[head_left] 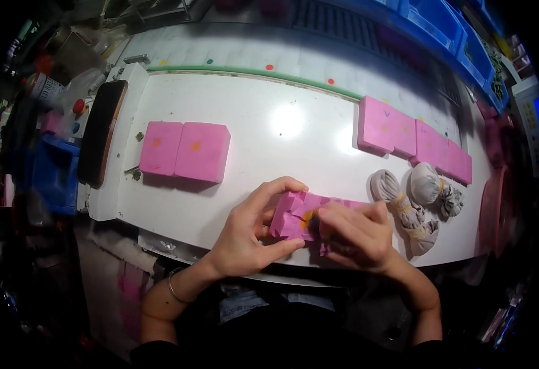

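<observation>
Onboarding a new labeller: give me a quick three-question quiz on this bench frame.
1. True or false: both hands touch the pink block at the table's near edge.
2. How many pink blocks lie side by side on the left of the white table?
3. What lies right of the right hand: A) scissors B) tied cloth bundles C) a cup?

Key:
1. True; the left hand grips it too.
2. Two.
3. B.
</observation>
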### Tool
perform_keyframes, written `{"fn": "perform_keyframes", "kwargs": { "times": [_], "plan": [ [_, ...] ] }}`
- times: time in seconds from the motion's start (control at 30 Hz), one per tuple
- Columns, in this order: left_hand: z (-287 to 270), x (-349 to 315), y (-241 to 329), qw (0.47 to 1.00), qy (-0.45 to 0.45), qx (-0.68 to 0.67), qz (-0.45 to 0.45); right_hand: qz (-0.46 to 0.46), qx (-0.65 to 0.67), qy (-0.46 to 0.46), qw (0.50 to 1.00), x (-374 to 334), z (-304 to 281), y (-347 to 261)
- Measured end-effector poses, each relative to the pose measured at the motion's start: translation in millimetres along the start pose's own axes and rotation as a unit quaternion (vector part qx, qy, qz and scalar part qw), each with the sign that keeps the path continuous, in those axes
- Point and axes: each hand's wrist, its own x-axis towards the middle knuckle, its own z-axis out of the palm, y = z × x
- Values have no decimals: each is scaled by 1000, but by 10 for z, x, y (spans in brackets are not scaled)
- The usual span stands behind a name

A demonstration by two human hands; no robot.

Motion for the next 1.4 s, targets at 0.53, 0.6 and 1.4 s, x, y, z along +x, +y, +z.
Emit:
{"fn": "perform_keyframes", "kwargs": {
  "times": [0.53,0.6,1.4],
  "plan": [
    [191,198,166,926,36,346,143,136,488,43,861,372,-242,0],
    [212,308,248,874,72,445,180,123,350,59,927,421,-294,-39],
    [515,-12,232,1000,8,-18,1,397,714,-49,575,-100,-408,-48]
  ]
}}
